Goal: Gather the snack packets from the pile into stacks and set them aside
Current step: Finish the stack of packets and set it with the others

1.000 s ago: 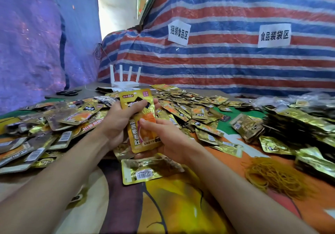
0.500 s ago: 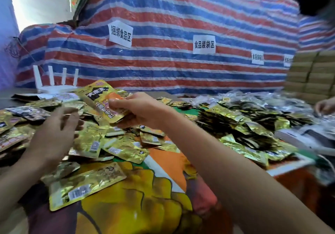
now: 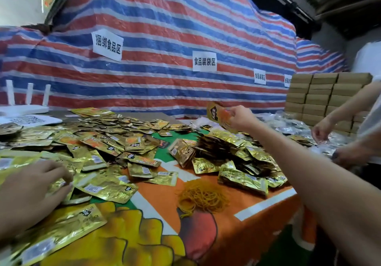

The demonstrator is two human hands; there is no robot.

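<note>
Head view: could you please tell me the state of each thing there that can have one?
loose packets, scattered flat, unsorted.
left hand, resting on the loose packets; grip unclear.
right hand, raised over the table, gripping a stack of packets.
set-aside stacks, heaped together at the right.
rubber bands, loose heap, untouched.
cardboard boxes, closed, stacked.

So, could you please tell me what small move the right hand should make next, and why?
Probably lower the right hand and let go of its stack: the grip holds it in the air above the heap of stacks set aside, while the left hand rests on the loose packets.
</note>
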